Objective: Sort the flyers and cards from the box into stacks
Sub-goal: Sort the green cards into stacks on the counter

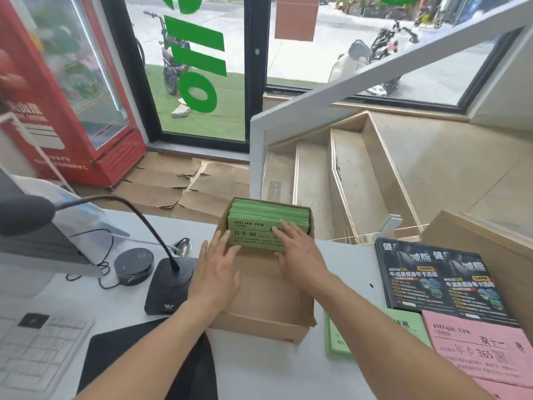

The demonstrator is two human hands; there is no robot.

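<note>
On the white bench (259,379) a brown box (268,301) sits at the middle, with green cards (268,223) stacked at its far end. Right of it lie dark flyers (438,278), a pink flyer (481,350) and a green flyer (375,333). Both grips are spread flat: the left hand (216,269) rests on the box's left wall beside the cards, the right hand (297,249) lies on them.

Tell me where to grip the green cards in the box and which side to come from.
Grip the green cards by their two short ends, coming from above. They stand packed in the far end of the cardboard box, whose walls block the sides. The left hand and right hand already flank the front card, so squeezing a bundle between them and lifting seems best.
</note>
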